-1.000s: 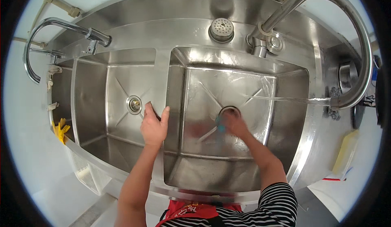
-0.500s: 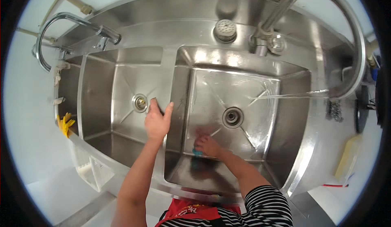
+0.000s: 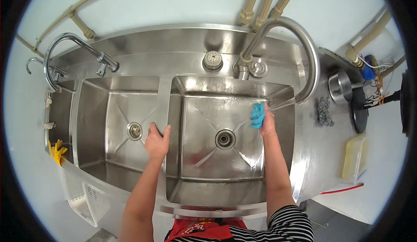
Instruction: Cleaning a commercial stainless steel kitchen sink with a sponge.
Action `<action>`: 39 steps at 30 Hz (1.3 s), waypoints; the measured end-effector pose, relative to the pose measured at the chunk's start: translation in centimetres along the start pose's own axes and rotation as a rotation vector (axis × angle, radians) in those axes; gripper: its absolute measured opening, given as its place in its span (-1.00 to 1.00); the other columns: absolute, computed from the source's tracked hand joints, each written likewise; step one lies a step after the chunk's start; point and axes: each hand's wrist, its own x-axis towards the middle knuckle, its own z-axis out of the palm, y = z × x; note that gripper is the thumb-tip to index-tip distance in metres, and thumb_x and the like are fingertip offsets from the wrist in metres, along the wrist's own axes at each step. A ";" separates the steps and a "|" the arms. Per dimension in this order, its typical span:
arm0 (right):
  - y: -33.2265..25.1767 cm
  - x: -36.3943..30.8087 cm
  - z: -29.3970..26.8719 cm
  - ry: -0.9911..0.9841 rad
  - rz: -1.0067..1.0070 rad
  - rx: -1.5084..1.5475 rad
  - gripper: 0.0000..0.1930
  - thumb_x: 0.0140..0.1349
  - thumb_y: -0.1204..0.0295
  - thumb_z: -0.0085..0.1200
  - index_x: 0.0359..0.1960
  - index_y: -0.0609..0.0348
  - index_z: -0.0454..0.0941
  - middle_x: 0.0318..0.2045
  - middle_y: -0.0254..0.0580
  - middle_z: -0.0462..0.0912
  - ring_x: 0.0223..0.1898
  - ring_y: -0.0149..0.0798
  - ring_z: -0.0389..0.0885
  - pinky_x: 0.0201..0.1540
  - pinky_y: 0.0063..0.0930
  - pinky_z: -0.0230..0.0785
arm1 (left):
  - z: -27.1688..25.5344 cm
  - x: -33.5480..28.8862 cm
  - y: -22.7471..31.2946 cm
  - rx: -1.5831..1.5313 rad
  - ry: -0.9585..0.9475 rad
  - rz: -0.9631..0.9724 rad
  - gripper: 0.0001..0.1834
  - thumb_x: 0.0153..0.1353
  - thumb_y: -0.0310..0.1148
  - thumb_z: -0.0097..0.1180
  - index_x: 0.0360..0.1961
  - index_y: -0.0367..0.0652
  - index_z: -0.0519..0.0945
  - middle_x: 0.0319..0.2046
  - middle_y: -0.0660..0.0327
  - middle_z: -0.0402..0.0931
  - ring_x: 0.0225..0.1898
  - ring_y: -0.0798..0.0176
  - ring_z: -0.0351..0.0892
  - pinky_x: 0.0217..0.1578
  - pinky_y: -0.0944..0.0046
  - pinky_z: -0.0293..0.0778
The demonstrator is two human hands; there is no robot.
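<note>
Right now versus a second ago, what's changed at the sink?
The right hand moved from over the drain in the right basin, via its near side, to its far right, bringing the blue cloth to the running water. Nothing visibly taken up or let go. The left hand stayed at the divider; the water kept running.

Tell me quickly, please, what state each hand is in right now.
Left hand: open, thumb spread, by the sink divider; nothing visible in it.
Right hand: closed on a blue cloth.
</note>
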 end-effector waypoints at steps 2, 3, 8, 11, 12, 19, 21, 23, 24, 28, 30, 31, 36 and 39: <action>-3.5 -2.8 2.9 -0.297 0.063 0.655 -0.57 0.33 0.03 -0.15 -0.04 0.12 0.44 -0.26 -0.15 0.59 -0.21 -0.09 0.58 -0.23 -0.13 0.50 | -0.2 -0.1 0.3 -0.003 -0.002 0.004 -0.31 0.17 0.14 -0.03 0.05 -0.28 0.27 -0.14 -0.18 0.48 -0.15 -0.22 0.51 -0.16 -0.09 0.42; -4.4 -3.3 3.5 -0.295 0.054 0.653 -0.57 0.33 0.03 -0.15 -0.04 0.12 0.44 -0.26 -0.15 0.59 -0.21 -0.09 0.58 -0.23 -0.13 0.50 | -0.3 -0.1 0.6 0.003 -0.009 0.006 -0.30 0.17 0.15 -0.03 0.05 -0.28 0.27 -0.14 -0.18 0.47 -0.15 -0.22 0.51 -0.16 -0.10 0.42; -7.1 -6.1 7.5 -0.563 0.057 0.624 -0.49 0.27 -0.11 -0.15 0.01 0.02 0.41 -0.11 -0.11 0.54 -0.09 0.02 0.54 -0.11 0.13 0.42 | -1.1 0.0 0.9 0.023 -0.038 -0.027 -0.30 0.17 0.15 -0.03 0.05 -0.28 0.26 -0.13 -0.21 0.47 -0.16 -0.23 0.52 -0.16 -0.10 0.42; -7.2 -4.7 10.6 -0.469 -0.087 0.181 -0.63 0.27 0.14 -0.03 0.01 0.06 0.36 -0.21 -0.04 0.54 -0.21 -0.06 0.58 -0.16 -0.10 0.47 | -0.7 -0.1 1.3 0.029 -0.059 -0.023 -0.30 0.17 0.15 -0.04 0.05 -0.29 0.26 -0.14 -0.22 0.47 -0.17 -0.24 0.52 -0.17 -0.10 0.43; -7.5 -3.7 12.2 -0.416 -0.251 -0.199 -0.63 0.23 0.20 0.04 0.00 0.05 0.36 -0.22 0.00 0.54 -0.23 -0.07 0.58 -0.16 -0.18 0.47 | -0.6 -0.1 1.3 0.034 -0.049 -0.012 -0.30 0.17 0.15 -0.04 0.05 -0.29 0.25 -0.14 -0.22 0.47 -0.18 -0.24 0.52 -0.17 -0.10 0.43; -14.6 -1.0 21.3 0.032 -0.885 -1.045 -0.39 0.01 0.25 0.17 0.17 -0.11 0.33 0.12 -0.07 0.34 -0.05 0.06 0.52 -0.09 -0.14 0.43 | -0.3 -0.2 1.2 0.001 -0.033 0.003 -0.30 0.18 0.16 -0.05 0.04 -0.29 0.27 -0.12 -0.22 0.46 -0.16 -0.25 0.51 -0.17 -0.09 0.43; -14.5 -0.1 21.5 -0.037 -0.734 -1.231 -0.39 0.02 0.20 0.17 0.18 -0.22 0.31 0.16 -0.06 0.30 0.01 0.05 0.50 -0.03 -0.16 0.42 | -0.3 -0.2 1.5 -0.012 -0.037 0.003 -0.32 0.18 0.15 -0.04 0.01 -0.29 0.29 -0.14 -0.20 0.47 -0.16 -0.24 0.51 -0.17 -0.09 0.42; -13.5 -0.5 21.7 -0.085 -0.751 -1.192 -0.40 0.02 0.20 0.17 0.18 -0.27 0.31 0.16 -0.02 0.30 0.00 0.07 0.50 -0.01 -0.17 0.41 | -0.6 0.0 1.3 -0.012 -0.036 0.001 -0.33 0.17 0.15 -0.03 -0.01 -0.29 0.29 -0.15 -0.19 0.47 -0.16 -0.23 0.51 -0.17 -0.09 0.42; -13.0 -0.8 21.9 -0.133 -0.783 -1.147 -0.40 0.03 0.20 0.17 0.17 -0.33 0.31 0.17 0.01 0.30 -0.01 0.09 0.50 0.01 -0.17 0.40 | -0.7 0.0 1.1 -0.017 -0.021 -0.003 -0.33 0.17 0.15 -0.02 -0.02 -0.28 0.29 -0.17 -0.18 0.47 -0.16 -0.23 0.51 -0.17 -0.09 0.42; -4.2 -2.9 17.6 -0.346 -0.808 -0.459 -0.37 0.06 0.31 0.23 0.17 0.15 0.26 -0.03 -0.11 0.45 -0.11 -0.20 0.55 -0.08 -0.28 0.41 | -1.0 0.1 1.0 -0.011 -0.039 -0.028 -0.35 0.17 0.14 -0.02 -0.04 -0.28 0.29 -0.19 -0.18 0.47 -0.17 -0.23 0.51 -0.17 -0.10 0.42; 2.5 -4.3 13.9 -0.351 -0.217 -0.080 -0.35 0.07 0.33 0.23 0.19 0.19 0.24 -0.12 -0.17 0.51 -0.21 -0.27 0.56 -0.19 -0.32 0.46 | -1.2 0.0 1.3 -0.003 -0.079 -0.039 -0.34 0.18 0.14 -0.02 -0.02 -0.28 0.28 -0.18 -0.18 0.47 -0.17 -0.23 0.51 -0.17 -0.09 0.42; 5.4 -5.1 12.2 -0.332 0.135 0.146 -0.34 0.08 0.32 0.23 0.21 0.16 0.22 -0.16 -0.18 0.54 -0.25 -0.27 0.57 -0.25 -0.34 0.48 | -1.1 0.0 1.0 0.000 -0.080 -0.043 -0.34 0.18 0.14 -0.02 -0.02 -0.28 0.28 -0.18 -0.18 0.47 -0.17 -0.23 0.51 -0.17 -0.09 0.42; 15.9 -4.3 5.8 -0.160 0.406 0.185 -0.56 0.06 0.29 0.23 -0.01 0.16 0.51 -0.21 -0.15 0.57 -0.31 -0.25 0.59 -0.28 -0.33 0.49 | 0.1 0.1 0.8 0.046 -0.035 -0.011 -0.32 0.17 0.15 -0.02 0.01 -0.29 0.28 -0.20 -0.17 0.48 -0.18 -0.24 0.51 -0.17 -0.10 0.41; 18.0 -3.3 3.2 0.319 -0.659 -0.905 -0.69 0.04 0.27 0.23 -0.21 0.17 0.62 -0.24 -0.06 0.58 -0.31 -0.12 0.59 -0.19 -0.28 0.46 | 0.3 0.2 1.3 -0.012 -0.037 -0.007 -0.31 0.16 0.15 -0.01 0.01 -0.28 0.28 -0.20 -0.16 0.48 -0.19 -0.24 0.51 -0.18 -0.10 0.40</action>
